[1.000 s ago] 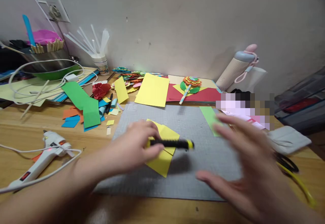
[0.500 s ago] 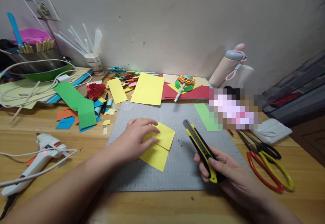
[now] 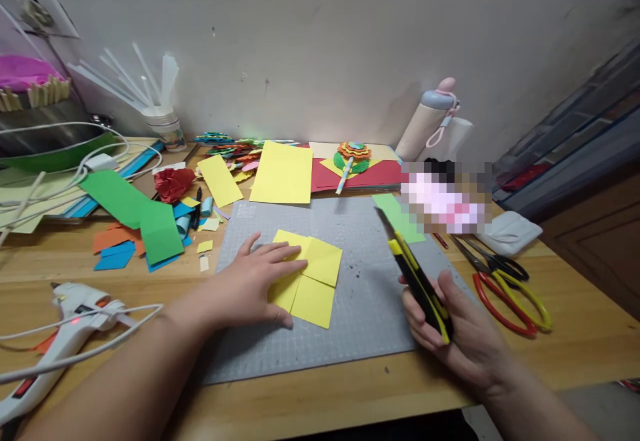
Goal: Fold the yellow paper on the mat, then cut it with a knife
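On the grey cutting mat (image 3: 370, 321) lie several yellow paper squares (image 3: 314, 302), edge to edge with thin gaps between them. My left hand (image 3: 257, 277) rests over the left squares, fingers spread and flat, covering part of them. Held above the mat's right side, my right hand (image 3: 450, 334) is wrapped round a black and yellow utility knife (image 3: 423, 287). Its blade points up and away from me, apart from the paper. A light green paper strip (image 3: 400, 217) lies behind the blade.
Right of the mat lie red-and-yellow-handled scissors (image 3: 507, 304). At left are a white glue gun (image 3: 75, 334) with its cable and green paper (image 3: 160, 231). A larger yellow sheet (image 3: 283, 174), a paper flower (image 3: 353, 157) and a bottle (image 3: 425, 121) stand or lie along the back.
My left hand has spread flatter and moved slightly left, showing more of the yellow squares. My right hand has turned and shifted right with the utility knife. The view has swung a little right.
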`<act>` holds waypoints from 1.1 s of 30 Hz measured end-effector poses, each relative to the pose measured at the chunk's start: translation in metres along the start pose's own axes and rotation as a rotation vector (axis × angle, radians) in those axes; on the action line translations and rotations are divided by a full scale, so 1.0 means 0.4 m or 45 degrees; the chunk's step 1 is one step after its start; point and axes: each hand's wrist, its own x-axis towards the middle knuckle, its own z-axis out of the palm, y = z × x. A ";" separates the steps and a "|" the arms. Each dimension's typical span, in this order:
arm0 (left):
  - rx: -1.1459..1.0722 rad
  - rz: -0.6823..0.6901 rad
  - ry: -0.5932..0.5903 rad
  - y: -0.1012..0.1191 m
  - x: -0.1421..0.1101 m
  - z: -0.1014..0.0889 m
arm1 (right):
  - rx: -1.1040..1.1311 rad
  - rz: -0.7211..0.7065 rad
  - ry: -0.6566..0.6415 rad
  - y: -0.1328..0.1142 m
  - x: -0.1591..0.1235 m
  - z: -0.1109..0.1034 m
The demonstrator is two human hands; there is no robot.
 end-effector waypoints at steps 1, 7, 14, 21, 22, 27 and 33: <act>0.017 -0.016 0.052 0.011 0.002 0.004 | -0.022 -0.001 -0.018 0.004 -0.003 0.009; 0.103 -0.126 0.275 0.100 0.023 0.039 | -0.221 -0.058 -0.045 0.028 -0.034 0.042; 0.138 -0.043 0.272 0.109 0.023 0.058 | -0.240 -0.045 0.157 0.028 -0.075 0.024; 0.140 0.028 0.263 0.112 0.027 0.053 | -0.610 0.014 0.192 0.021 -0.086 0.020; 0.156 0.033 0.272 0.112 0.032 0.054 | -0.674 -0.025 0.208 0.020 -0.084 0.020; 0.218 0.041 0.292 0.096 0.051 0.067 | -1.110 -0.201 0.323 0.007 -0.064 0.010; 0.244 0.032 0.286 0.085 0.053 0.080 | -1.276 -0.180 0.265 0.000 -0.052 0.003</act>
